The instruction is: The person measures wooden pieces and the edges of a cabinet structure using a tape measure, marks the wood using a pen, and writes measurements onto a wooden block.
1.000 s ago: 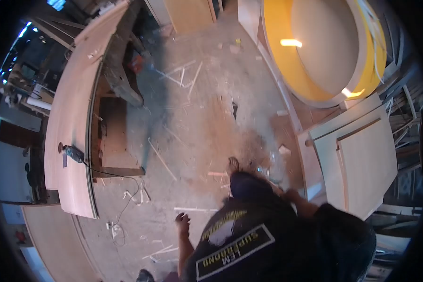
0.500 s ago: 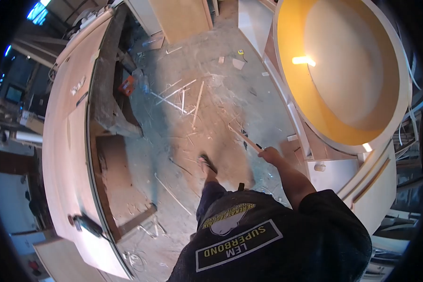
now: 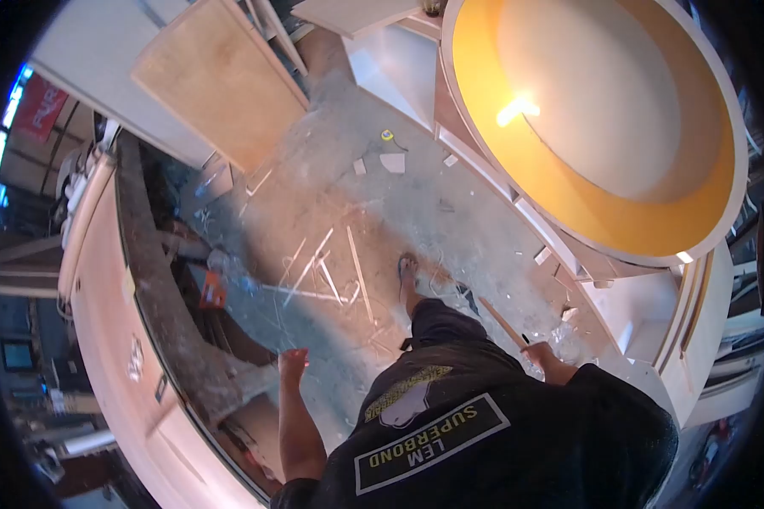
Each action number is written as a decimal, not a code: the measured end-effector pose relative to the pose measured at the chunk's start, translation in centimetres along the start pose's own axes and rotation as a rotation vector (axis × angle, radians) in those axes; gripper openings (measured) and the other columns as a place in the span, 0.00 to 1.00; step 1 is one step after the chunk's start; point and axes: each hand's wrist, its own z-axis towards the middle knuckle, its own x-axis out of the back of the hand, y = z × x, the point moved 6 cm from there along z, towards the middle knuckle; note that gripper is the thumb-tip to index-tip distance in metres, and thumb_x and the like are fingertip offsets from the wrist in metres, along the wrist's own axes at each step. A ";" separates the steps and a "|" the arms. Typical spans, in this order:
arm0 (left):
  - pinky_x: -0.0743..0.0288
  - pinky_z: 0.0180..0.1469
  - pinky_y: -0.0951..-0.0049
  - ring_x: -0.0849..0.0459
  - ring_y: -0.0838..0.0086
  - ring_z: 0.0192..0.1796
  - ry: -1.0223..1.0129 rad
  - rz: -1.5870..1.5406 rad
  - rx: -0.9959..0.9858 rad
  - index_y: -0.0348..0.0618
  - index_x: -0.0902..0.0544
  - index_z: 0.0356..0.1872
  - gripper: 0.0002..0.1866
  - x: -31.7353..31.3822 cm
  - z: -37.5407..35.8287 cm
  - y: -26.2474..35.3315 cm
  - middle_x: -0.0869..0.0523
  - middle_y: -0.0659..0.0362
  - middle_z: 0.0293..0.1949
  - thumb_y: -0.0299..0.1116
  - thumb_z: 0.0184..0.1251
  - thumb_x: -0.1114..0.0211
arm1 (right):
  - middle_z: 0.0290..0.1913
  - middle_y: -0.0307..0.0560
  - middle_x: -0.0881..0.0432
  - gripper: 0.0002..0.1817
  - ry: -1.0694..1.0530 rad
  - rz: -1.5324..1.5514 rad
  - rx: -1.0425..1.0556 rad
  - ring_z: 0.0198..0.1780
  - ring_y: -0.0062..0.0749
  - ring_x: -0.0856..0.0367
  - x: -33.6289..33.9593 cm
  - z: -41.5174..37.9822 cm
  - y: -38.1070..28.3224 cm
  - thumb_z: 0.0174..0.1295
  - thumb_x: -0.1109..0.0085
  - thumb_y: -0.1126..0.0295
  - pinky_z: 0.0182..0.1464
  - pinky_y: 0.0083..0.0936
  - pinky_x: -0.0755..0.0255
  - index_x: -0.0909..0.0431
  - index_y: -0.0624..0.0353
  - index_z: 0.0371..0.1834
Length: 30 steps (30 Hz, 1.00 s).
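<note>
My right hand (image 3: 542, 354) is closed around a narrow wooden strip (image 3: 501, 320), which points forward and left over the floor. A small black thing (image 3: 525, 338) shows at the grip; its kind is too small to make out. My left hand (image 3: 294, 363) hangs at the left beside the long workbench, its fingers loosely bent and nothing visible in them. The long pale wooden panel (image 3: 115, 327) on that bench lies to its left.
A large oval piece with a yellow inner wall (image 3: 586, 191) stands at the right, lit by a lamp. Thin wood offcuts (image 3: 361, 276) litter the floor (image 3: 314, 204) ahead, with a yellow tape measure (image 3: 387, 135) farther off. A wooden panel (image 3: 221, 85) leans at the back left.
The view has turned left and moved on, with a step taken. My left hand has come into view. My right hand still holds the wooden strip and appears farther right.
</note>
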 end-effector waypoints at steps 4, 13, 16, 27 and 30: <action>0.19 0.31 0.67 0.13 0.73 0.29 -0.097 -0.041 -0.015 0.32 0.09 0.40 0.19 0.4 5.3 12.2 0.10 0.56 0.30 0.43 0.67 0.25 | 0.35 0.45 0.10 0.22 -0.212 0.469 -0.490 0.36 0.35 0.11 5.8 5.5 -0.8 0.60 0.32 0.42 0.40 0.36 0.19 0.08 0.44 0.46; 0.16 0.47 0.52 0.08 0.48 0.45 -0.130 0.557 -0.375 0.36 0.09 0.44 0.34 -1.8 15.2 30.9 0.08 0.41 0.41 0.62 0.56 0.23 | 0.31 0.53 0.11 0.24 0.116 0.579 -0.276 0.35 0.42 0.12 48.6 20.6 -20.2 0.51 0.26 0.48 0.41 0.39 0.20 0.11 0.61 0.31; 0.16 0.49 0.52 0.08 0.47 0.47 -0.486 0.741 -0.399 0.36 0.09 0.39 0.29 -2.8 21.2 36.4 0.08 0.42 0.40 0.58 0.56 0.22 | 0.32 0.52 0.10 0.23 0.221 0.934 -0.259 0.36 0.40 0.12 55.3 22.7 -25.9 0.53 0.25 0.49 0.42 0.39 0.20 0.10 0.60 0.37; 0.18 0.46 0.53 0.12 0.48 0.41 -0.641 0.757 -0.761 0.35 0.13 0.39 0.15 4.9 46.2 51.5 0.11 0.42 0.37 0.39 0.61 0.28 | 0.34 0.44 0.12 0.20 0.402 1.621 -0.411 0.34 0.27 0.16 59.1 24.1 -47.6 0.51 0.22 0.63 0.37 0.28 0.23 0.11 0.63 0.45; 0.19 0.45 0.58 0.14 0.57 0.39 -0.725 0.751 -0.640 0.34 0.16 0.41 0.12 4.4 45.5 60.1 0.12 0.46 0.35 0.34 0.65 0.31 | 0.41 0.51 0.11 0.27 0.398 1.666 -0.334 0.40 0.39 0.12 59.8 26.5 -51.0 0.48 0.21 0.62 0.43 0.34 0.19 0.16 0.63 0.50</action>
